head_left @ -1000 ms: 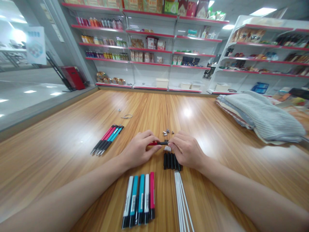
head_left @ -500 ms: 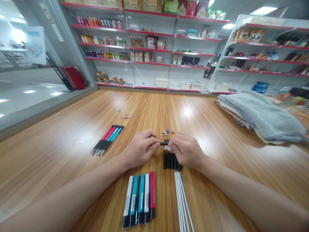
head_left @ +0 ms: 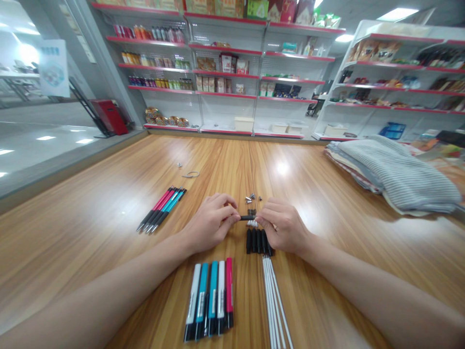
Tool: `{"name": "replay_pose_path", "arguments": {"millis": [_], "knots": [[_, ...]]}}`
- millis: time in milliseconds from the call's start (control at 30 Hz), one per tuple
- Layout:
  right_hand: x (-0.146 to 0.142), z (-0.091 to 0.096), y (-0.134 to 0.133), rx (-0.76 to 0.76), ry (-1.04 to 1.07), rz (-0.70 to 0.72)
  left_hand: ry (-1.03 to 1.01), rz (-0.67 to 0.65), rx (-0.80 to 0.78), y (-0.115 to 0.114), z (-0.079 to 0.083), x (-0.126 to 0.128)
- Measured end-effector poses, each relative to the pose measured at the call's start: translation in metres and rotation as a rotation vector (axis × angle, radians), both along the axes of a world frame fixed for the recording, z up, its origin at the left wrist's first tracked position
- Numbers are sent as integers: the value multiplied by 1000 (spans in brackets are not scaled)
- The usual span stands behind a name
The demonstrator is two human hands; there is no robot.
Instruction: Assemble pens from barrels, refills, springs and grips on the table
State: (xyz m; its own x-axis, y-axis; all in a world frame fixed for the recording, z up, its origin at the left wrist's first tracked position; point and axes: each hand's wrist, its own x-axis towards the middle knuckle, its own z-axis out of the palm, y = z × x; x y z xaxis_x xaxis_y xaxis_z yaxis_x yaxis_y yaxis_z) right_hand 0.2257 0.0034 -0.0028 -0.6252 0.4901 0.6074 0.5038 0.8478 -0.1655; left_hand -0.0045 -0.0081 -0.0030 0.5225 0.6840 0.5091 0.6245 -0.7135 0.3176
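Note:
Between my two hands a pen [head_left: 247, 218] is held level, its black grip showing between the fingertips. My left hand [head_left: 214, 220] pinches its left end, and my right hand [head_left: 285, 224] pinches the right end; both ends are hidden by fingers. Just below lie several black rubber grips [head_left: 258, 241], partly covered by my right hand. Behind the held pen are small white parts [head_left: 252, 223] and small metal tips [head_left: 250, 198]. White refills [head_left: 274, 300] lie in a bundle near the front edge. Left of them is a row of white, blue and red pen barrels [head_left: 213, 295].
Several red and blue pens [head_left: 162, 209] with black grips lie together on the left of the wooden table [head_left: 90, 232]. A thin ring [head_left: 191, 174] is farther back. Folded cloths [head_left: 395, 174] are piled at the right. Stocked shelves [head_left: 225, 51] stand beyond the table.
Both hands stay nearly in place with the pen between them. The red bit seen at my left fingertips before is now covered.

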Motion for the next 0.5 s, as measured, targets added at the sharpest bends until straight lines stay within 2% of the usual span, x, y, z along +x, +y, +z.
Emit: {"name": "replay_pose_path", "arguments": {"millis": [333, 500], "knots": [[-1, 4, -3, -69, -15, -25, -5, 0, -23, 1, 0, 0], [-1, 3, -3, 10, 4, -29, 17, -30, -40, 1, 2, 0]]}}
